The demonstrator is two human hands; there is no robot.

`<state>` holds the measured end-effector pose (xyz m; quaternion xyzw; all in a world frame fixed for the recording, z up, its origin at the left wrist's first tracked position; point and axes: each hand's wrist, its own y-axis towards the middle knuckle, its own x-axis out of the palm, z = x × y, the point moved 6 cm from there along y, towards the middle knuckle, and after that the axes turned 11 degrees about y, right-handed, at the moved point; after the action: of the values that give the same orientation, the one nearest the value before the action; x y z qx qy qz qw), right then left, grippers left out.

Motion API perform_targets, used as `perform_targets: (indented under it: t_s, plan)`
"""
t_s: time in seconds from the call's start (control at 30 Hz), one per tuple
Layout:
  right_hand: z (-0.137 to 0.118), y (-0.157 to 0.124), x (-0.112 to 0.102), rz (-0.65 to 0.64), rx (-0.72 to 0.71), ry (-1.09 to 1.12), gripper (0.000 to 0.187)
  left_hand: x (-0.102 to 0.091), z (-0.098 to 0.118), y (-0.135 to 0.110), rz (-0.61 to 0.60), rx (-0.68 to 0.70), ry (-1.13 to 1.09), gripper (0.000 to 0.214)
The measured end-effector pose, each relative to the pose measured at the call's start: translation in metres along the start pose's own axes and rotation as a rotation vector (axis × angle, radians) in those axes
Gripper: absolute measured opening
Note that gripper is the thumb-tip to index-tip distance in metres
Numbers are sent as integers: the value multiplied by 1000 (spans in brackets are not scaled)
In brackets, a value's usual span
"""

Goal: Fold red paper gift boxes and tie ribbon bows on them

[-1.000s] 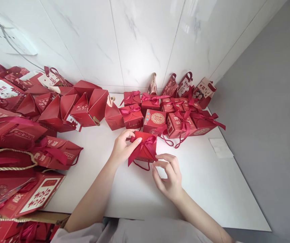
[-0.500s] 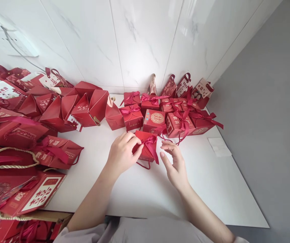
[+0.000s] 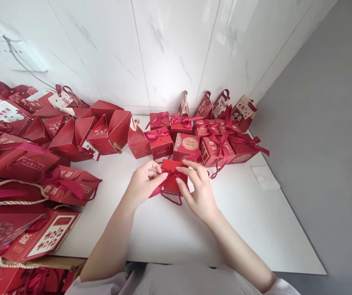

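A small red gift box (image 3: 172,164) with a rope handle at its front stands on the white table before me. A dark pink ribbon (image 3: 156,191) is tied across its top, one tail hanging at the left. My left hand (image 3: 143,182) is closed in a pinch on the ribbon at the box's left side. Over the right side of the lid, my right hand (image 3: 198,188) has its thumb and forefinger on the ribbon near the knot, other fingers along the box's back edge. Part of the box is hidden behind my fingers.
Several ribboned boxes (image 3: 185,146) stand close behind the box. Larger red boxes (image 3: 71,137) are piled along the left, and a cardboard carton (image 3: 53,261) sits at the lower left. A tiled wall rises behind; white paper (image 3: 264,177) lies at the right.
My right hand has come in from the right onto the box top and ribbon. A ribbon tail that hung at the box's right front is gone from there; one now shows at the left.
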<state>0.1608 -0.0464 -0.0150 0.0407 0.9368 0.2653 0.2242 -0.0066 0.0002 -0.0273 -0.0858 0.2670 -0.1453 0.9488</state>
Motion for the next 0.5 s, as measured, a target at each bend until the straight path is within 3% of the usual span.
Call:
perform_targets:
  t_s: [0.13,0.3,0.5]
  plan:
    - [6,-13,16,-70,-100,-89,32,4,-1,-1,-121,-8,-44,27]
    - [12,-20,17,-118,-128,-144,39,14,-2,-5,-323,-38,-17,28]
    - [13,-20,21,-157,-140,-180,35,18,-2,-10,-438,-56,55,26]
